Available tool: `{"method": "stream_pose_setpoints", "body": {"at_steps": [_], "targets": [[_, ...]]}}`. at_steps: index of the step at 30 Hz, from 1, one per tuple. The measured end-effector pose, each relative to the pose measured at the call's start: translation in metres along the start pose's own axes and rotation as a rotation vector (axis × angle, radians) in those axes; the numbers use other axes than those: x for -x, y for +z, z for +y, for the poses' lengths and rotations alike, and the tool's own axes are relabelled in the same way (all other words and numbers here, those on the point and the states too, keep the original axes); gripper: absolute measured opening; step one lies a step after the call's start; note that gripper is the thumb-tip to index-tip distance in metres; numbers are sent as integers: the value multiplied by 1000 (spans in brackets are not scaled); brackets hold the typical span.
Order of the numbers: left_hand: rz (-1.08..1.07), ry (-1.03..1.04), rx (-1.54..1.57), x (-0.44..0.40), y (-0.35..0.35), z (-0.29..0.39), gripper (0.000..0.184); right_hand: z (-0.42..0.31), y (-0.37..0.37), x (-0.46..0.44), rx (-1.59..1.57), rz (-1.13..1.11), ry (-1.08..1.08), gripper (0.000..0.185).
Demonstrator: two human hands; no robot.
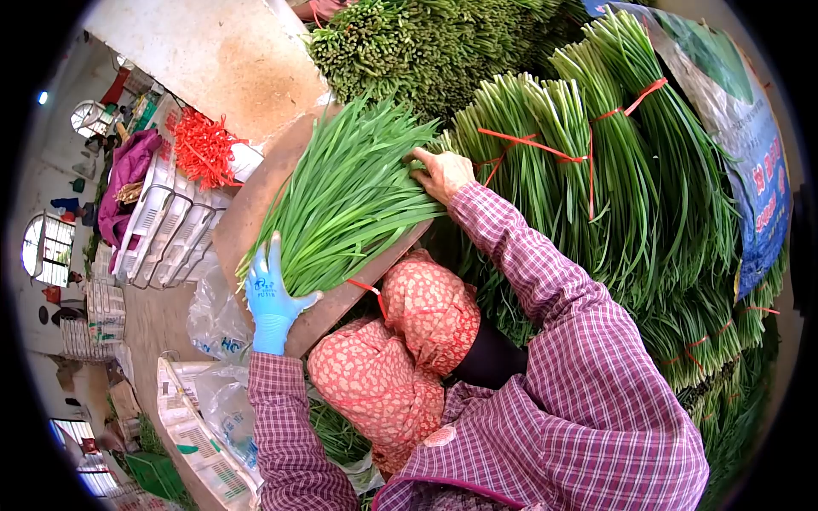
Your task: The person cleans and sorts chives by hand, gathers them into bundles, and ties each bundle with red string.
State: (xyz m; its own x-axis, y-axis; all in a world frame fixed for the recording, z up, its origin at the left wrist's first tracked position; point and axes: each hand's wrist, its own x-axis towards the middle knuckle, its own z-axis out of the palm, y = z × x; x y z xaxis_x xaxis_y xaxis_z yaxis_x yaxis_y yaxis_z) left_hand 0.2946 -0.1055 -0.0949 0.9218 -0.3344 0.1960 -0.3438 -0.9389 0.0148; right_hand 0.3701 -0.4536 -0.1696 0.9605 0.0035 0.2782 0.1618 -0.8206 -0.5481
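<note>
A loose pile of long green leafy stalks (349,187) lies on a brown board (243,226) in front of me. My left hand (273,294), in a blue glove, rests at the pile's lower left end with its fingers and thumb spread against the leaves. Bare, my right hand (443,175) is at the pile's right edge, its thumb and forefinger curled at the leaves; what lies between the fingertips is too small to tell. A red tie (366,285) hangs over the board's edge near my knee.
Bundles of stalks (588,153) with red ties stand at the right, beside a printed sack (758,170). More stalks (434,47) are stacked at the top. Red ties (203,149), white crates (166,226) and plastic bags (217,315) are at the left.
</note>
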Motion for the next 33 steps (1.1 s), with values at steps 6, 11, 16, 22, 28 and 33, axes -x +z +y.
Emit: {"method": "stream_pose_setpoints", "body": {"at_steps": [6, 11, 16, 22, 28, 33], "targets": [[-10, -17, -5, 0, -3, 3, 127, 3, 2, 1, 50, 31, -47, 24], [-19, -35, -4, 0, -3, 4, 126, 5, 4, 9, -53, 242, -171, 21], [-12, -30, -1, 0, -2, 3, 127, -4, -8, 12, -167, 261, -158, 15], [0, -24, -11, 2, 0, 1, 126, -9, -3, 12, -470, 287, 262, 16], [3, -33, -29, 2, -1, 3, 125, 7, -39, 13, -1034, 294, 126, 25], [-2, -34, -28, 2, -1, 2, 124, -57, -85, 48, -797, -371, -142, 28]]}}
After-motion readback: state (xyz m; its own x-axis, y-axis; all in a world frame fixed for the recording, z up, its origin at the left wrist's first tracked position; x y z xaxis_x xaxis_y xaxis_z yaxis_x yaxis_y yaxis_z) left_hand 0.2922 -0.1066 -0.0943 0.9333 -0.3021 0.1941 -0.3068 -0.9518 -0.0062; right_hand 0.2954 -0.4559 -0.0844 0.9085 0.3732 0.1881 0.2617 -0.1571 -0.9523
